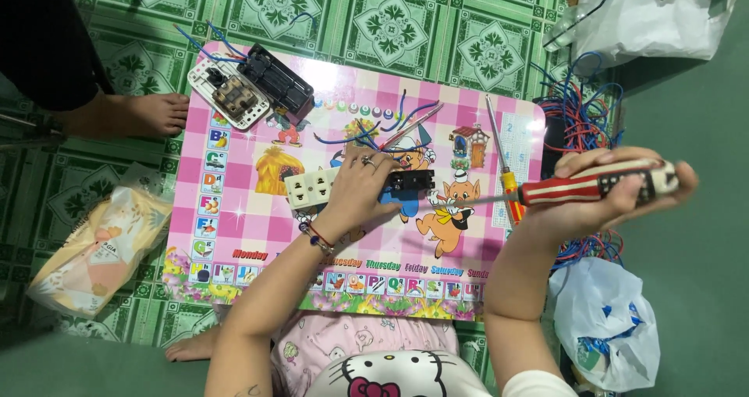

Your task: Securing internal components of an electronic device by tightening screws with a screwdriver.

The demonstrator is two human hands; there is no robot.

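Left hand (360, 185) presses down on black socket part (411, 182) at board centre to steady it, cream outlet strip (307, 188) at its 9 o'clock; right hand (601, 190) grips red-striped screwdriver (597, 182), tip probably at a screw; second screwdriver (505, 174) lies at 3 o'clock

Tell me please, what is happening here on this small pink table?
A person sits at a pink cartoon-printed table. The left hand presses a cream socket strip with a black part flat on it. The right hand holds a red-handled screwdriver, its tip aimed at the black part. A second screwdriver, an opened switch plate and loose wires lie nearby.
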